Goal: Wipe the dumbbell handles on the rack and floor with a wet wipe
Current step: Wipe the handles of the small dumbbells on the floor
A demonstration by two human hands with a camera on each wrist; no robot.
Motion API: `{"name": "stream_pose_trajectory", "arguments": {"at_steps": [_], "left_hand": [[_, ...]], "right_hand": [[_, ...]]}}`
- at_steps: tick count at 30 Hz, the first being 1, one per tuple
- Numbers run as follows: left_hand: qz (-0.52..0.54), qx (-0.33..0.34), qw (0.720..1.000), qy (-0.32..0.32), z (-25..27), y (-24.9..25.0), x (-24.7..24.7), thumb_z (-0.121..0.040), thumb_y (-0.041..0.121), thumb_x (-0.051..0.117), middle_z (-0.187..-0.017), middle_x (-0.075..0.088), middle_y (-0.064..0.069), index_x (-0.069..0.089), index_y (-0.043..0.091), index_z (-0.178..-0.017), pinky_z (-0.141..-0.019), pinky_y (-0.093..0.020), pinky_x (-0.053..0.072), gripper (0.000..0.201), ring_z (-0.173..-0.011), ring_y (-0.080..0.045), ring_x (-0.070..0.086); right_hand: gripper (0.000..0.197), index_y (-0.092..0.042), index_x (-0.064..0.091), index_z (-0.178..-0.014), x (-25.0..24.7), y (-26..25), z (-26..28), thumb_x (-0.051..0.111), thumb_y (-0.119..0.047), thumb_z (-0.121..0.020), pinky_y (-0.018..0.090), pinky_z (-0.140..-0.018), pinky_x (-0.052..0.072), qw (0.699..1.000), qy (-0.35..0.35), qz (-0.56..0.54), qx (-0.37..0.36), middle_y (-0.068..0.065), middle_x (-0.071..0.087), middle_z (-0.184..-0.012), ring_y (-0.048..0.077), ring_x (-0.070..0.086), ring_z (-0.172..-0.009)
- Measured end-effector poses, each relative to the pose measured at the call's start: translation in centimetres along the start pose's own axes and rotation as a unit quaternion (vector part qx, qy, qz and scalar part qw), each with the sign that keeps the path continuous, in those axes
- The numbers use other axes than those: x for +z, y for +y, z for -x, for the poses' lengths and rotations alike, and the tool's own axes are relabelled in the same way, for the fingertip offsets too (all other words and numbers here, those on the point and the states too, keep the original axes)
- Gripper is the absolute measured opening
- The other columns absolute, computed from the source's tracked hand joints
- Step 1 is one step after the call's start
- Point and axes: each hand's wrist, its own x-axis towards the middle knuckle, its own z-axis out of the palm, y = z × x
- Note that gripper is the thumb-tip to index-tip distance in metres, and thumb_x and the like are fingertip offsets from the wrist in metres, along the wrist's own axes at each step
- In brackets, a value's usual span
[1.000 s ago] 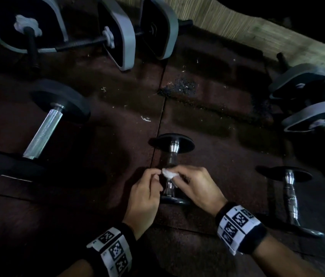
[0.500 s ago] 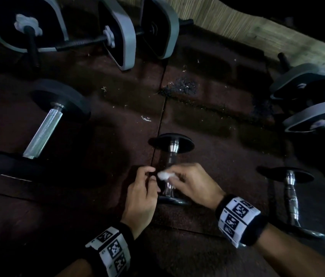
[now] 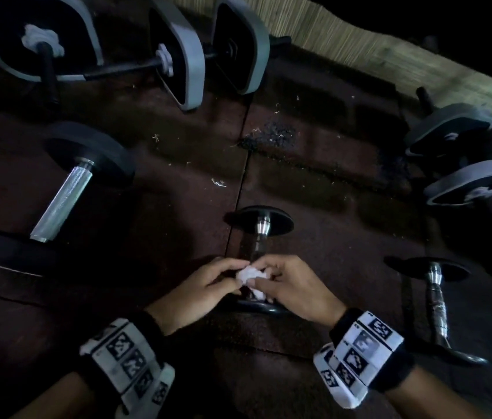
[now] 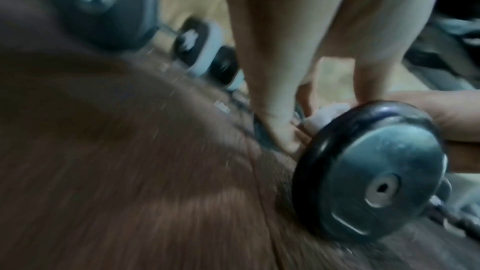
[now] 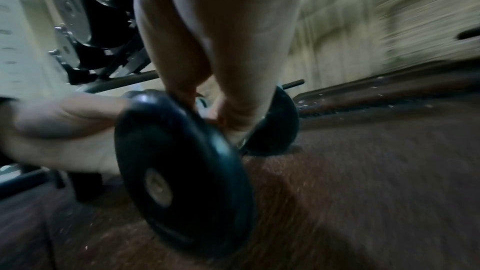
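Observation:
A small black-plated dumbbell [image 3: 261, 228] with a chrome handle lies on the dark rubber floor in the middle of the head view. Both hands meet over the near half of its handle. My left hand [image 3: 205, 290] and my right hand [image 3: 290, 287] pinch a crumpled white wet wipe [image 3: 250, 276] between their fingertips, just above the handle. The left wrist view shows the near plate [image 4: 374, 171] with a bit of the wipe [image 4: 322, 116] behind it. In the right wrist view the same plate [image 5: 182, 171] hides the wipe.
A bigger dumbbell [image 3: 63, 195] with a knurled silver handle lies to the left. Another slim chrome dumbbell [image 3: 435, 303] lies to the right. Grey-edged square-plate dumbbells stand at the back left [image 3: 178, 52] and far right [image 3: 474, 182]. A bamboo mat [image 3: 359, 40] borders the floor behind.
Both hands have slid toward the near plate along the handle, and the wipe has bunched up into a larger crumpled ball between the fingertips.

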Motion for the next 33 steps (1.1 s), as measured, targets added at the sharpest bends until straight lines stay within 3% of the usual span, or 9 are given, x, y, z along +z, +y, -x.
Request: {"name": "stream_pose_trajectory", "arguments": {"at_steps": [2,4,8,11,15,20,23,28,33], "left_hand": [[-0.071,0.020,0.996,-0.045,-0.1,0.5,-1.0,-0.090,0.040,0.067,-0.122,0.064,0.014,0.061,0.031,-0.126,-0.099,-0.024,0.047,0.038,-0.110,-0.003,0.063],[-0.095,0.040,0.994,-0.033,-0.3,1.1,-1.1,-0.092,0.031,0.069,-0.108,0.072,0.010,0.069,0.024,-0.112,-0.098,-0.032,0.052,0.022,-0.105,-0.006,0.066],[-0.073,0.035,0.984,0.157,-2.6,1.5,-1.5,-0.089,0.014,0.071,-0.075,0.074,-0.003,0.065,0.014,-0.082,-0.076,-0.047,0.061,0.009,-0.073,-0.014,0.074],[-0.140,0.043,0.952,0.270,-5.4,1.6,-2.2,-0.085,0.030,0.070,-0.070,0.073,0.002,0.064,0.015,-0.077,-0.069,-0.044,0.060,0.017,-0.065,-0.013,0.073],[-0.272,0.068,0.935,0.217,-7.1,2.9,-0.1,-0.091,0.033,0.062,-0.064,0.066,-0.001,0.063,0.009,-0.072,-0.066,-0.035,0.053,0.031,-0.066,-0.025,0.066],[-0.336,0.058,0.932,0.125,-2.5,2.1,0.6,-0.096,0.035,0.059,-0.076,0.074,-0.001,0.069,0.014,-0.081,-0.071,-0.038,0.054,0.027,-0.078,-0.022,0.071],[-0.337,0.013,0.939,0.062,-1.1,2.2,0.6,-0.095,0.035,0.061,-0.071,0.072,0.001,0.063,0.015,-0.069,-0.071,-0.033,0.053,0.033,-0.075,-0.014,0.070],[-0.148,0.011,0.979,0.141,-5.1,2.2,-0.8,-0.095,0.024,0.062,-0.073,0.075,0.001,0.075,0.010,-0.078,-0.077,-0.033,0.058,0.025,-0.069,-0.008,0.073],[-0.162,0.016,0.976,0.146,-7.0,1.3,-1.5,-0.094,0.036,0.057,-0.071,0.071,0.002,0.071,0.018,-0.075,-0.079,-0.042,0.055,0.029,-0.074,-0.021,0.069]], "right_hand": [[0.021,-0.013,0.062,-0.107,0.7,0.0,0.3,0.074,-0.015,-0.090,0.024,-0.061,0.049,0.992,0.043,-0.113,0.029,0.007,0.068,-0.074,0.013,0.062,-0.064],[0.027,-0.012,0.053,-0.107,1.9,-0.1,0.6,0.073,-0.011,-0.089,0.026,-0.058,0.048,0.971,0.092,-0.218,0.046,0.014,0.066,-0.072,0.019,0.059,-0.062],[0.009,-0.013,0.060,-0.104,4.8,-0.5,1.2,0.064,-0.014,-0.097,0.024,-0.059,0.048,0.903,0.309,-0.293,0.059,0.008,0.066,-0.069,0.013,0.059,-0.060],[0.009,-0.014,0.064,-0.101,6.0,-0.5,0.9,0.057,-0.020,-0.101,0.022,-0.061,0.049,0.869,0.378,-0.310,0.075,0.004,0.064,-0.071,0.011,0.057,-0.063],[0.014,-0.019,0.066,-0.097,6.6,-0.4,0.4,0.054,-0.023,-0.102,0.025,-0.062,0.050,0.871,0.400,-0.274,0.079,0.001,0.064,-0.073,0.010,0.057,-0.065],[0.017,-0.023,0.068,-0.098,6.9,0.3,0.3,0.052,-0.019,-0.102,0.028,-0.077,0.052,0.869,0.422,-0.246,0.080,-0.006,0.069,-0.087,0.007,0.064,-0.079],[0.023,-0.027,0.069,-0.107,6.8,0.3,0.3,0.051,-0.015,-0.100,0.023,-0.081,0.051,0.881,0.397,-0.244,0.085,-0.005,0.072,-0.098,0.007,0.067,-0.089],[0.027,-0.030,0.068,-0.114,6.8,-0.1,0.2,0.051,-0.016,-0.100,0.022,-0.084,0.051,0.894,0.353,-0.260,0.093,-0.006,0.074,-0.101,0.004,0.068,-0.095],[0.023,-0.038,0.067,-0.112,7.2,-0.4,-0.2,0.055,-0.025,-0.097,0.041,-0.095,0.054,0.893,0.361,-0.249,0.101,-0.008,0.071,-0.107,0.007,0.066,-0.101]]}}
